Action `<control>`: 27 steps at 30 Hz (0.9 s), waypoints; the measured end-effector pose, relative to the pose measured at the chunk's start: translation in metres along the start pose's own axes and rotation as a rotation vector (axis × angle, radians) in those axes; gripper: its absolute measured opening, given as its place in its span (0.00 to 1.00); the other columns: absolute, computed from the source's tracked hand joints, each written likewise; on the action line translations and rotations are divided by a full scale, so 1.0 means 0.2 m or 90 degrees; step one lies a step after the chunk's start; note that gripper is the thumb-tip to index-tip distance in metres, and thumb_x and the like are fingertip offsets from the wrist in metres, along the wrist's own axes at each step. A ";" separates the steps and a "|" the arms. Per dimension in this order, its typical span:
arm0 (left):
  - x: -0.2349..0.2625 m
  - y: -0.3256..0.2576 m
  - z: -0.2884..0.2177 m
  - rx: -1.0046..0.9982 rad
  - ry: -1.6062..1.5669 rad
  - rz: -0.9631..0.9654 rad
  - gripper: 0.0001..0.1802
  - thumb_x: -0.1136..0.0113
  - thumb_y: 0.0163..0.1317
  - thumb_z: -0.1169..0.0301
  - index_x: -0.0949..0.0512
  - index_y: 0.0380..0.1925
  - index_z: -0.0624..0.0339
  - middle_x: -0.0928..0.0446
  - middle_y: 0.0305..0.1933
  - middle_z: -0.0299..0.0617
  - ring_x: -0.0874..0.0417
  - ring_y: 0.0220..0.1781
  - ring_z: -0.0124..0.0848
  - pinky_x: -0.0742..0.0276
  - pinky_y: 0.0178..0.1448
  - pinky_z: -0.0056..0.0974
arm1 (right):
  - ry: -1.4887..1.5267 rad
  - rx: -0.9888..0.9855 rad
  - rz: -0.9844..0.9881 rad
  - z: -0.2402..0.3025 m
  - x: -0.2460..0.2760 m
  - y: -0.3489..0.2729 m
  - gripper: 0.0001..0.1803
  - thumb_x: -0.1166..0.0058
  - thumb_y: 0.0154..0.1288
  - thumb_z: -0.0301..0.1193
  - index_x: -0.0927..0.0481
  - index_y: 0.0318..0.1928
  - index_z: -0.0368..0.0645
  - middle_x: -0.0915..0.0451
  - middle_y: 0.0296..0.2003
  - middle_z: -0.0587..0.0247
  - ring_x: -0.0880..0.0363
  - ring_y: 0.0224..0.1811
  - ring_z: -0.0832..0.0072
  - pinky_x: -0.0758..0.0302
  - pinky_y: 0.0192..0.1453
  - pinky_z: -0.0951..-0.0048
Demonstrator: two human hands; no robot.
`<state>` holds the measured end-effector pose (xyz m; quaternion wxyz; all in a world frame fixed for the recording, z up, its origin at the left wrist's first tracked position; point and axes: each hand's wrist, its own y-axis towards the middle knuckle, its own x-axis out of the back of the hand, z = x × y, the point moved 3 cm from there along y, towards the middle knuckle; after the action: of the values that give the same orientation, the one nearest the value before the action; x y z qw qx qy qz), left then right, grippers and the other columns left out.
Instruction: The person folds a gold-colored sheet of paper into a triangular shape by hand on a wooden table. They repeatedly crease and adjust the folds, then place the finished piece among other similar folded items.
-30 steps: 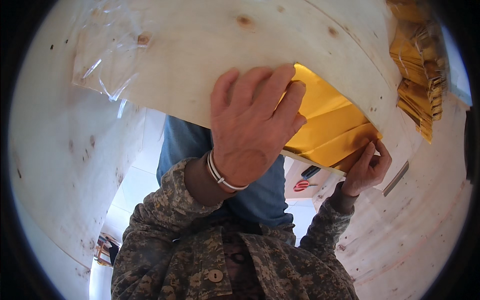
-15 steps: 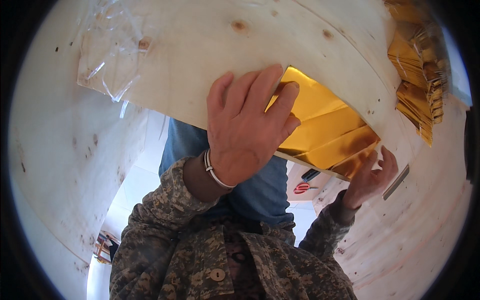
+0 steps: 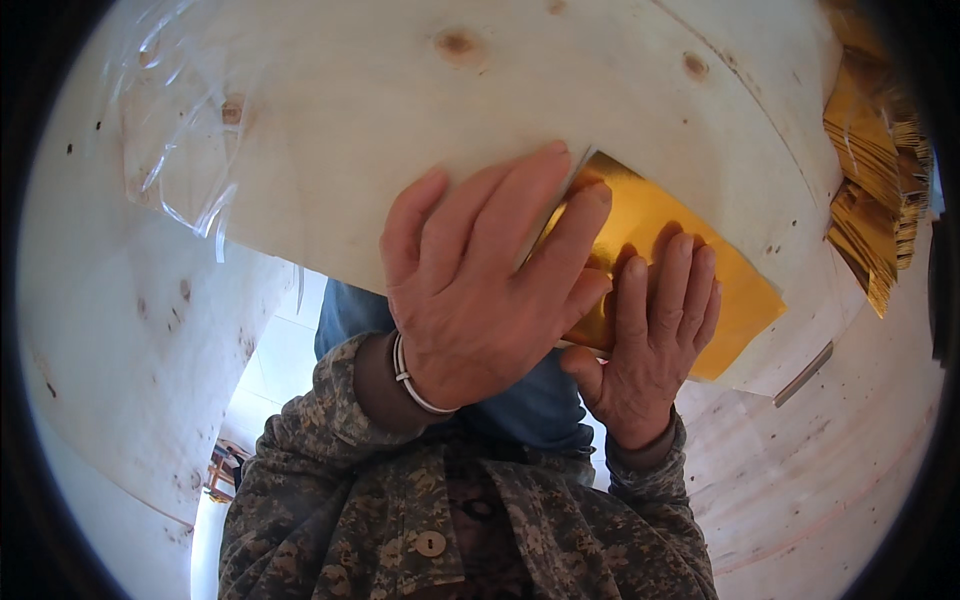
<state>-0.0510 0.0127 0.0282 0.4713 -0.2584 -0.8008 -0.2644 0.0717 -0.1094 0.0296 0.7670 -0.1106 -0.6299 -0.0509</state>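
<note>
A shiny gold foil sheet [image 3: 735, 290] lies on the pale wooden board [image 3: 330, 180] in front of me. At the sheet's left edge rests my left hand [image 3: 490, 270], fingers spread, its index finger and thumb on the foil and the others over the wood. My right hand [image 3: 655, 335] lies flat on the middle of the sheet, fingers stretched upward and thumb out to the side. Part of the foil is hidden under both hands.
Stacks of folded gold paper [image 3: 865, 180] stand at the far right. Clear plastic strips [image 3: 190, 150] lie at the upper left. A dark flat metal strip [image 3: 803, 374] sits at the board's right edge. Below the board's near edge are my blue-trousered legs [image 3: 520, 410].
My right hand has moved left from the sheet's lower right corner onto its middle. The foil now lies flatter, its creases less visible. My left hand has stayed nearly in place.
</note>
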 end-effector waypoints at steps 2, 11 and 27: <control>0.01 0.01 0.01 0.018 -0.003 0.018 0.31 0.32 0.59 0.52 0.20 0.60 0.55 0.29 0.68 0.48 0.29 0.64 0.43 0.38 0.69 0.49 | -0.001 -0.002 -0.005 0.00 -0.01 0.00 0.42 0.74 0.72 0.71 0.29 0.71 0.60 0.36 0.74 0.48 0.40 0.75 0.44 0.49 0.77 0.44; 0.02 0.02 0.01 0.025 -0.017 0.060 0.35 0.32 0.61 0.49 0.24 0.62 0.59 0.36 0.72 0.57 0.32 0.66 0.47 0.37 0.69 0.48 | -0.002 -0.012 0.013 0.00 -0.01 -0.01 0.41 0.76 0.72 0.71 0.32 0.73 0.65 0.36 0.74 0.50 0.41 0.76 0.46 0.52 0.78 0.47; 0.02 0.02 0.02 0.015 -0.019 0.051 0.36 0.29 0.58 0.50 0.24 0.62 0.59 0.37 0.73 0.61 0.34 0.70 0.51 0.36 0.71 0.50 | -0.002 -0.016 0.016 0.00 -0.01 -0.01 0.40 0.75 0.72 0.70 0.31 0.72 0.65 0.35 0.74 0.50 0.43 0.77 0.47 0.55 0.80 0.47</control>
<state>-0.0527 0.0198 0.0313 0.4722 -0.2889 -0.7998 -0.2322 0.0708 -0.1116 0.0285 0.7653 -0.1285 -0.6288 -0.0488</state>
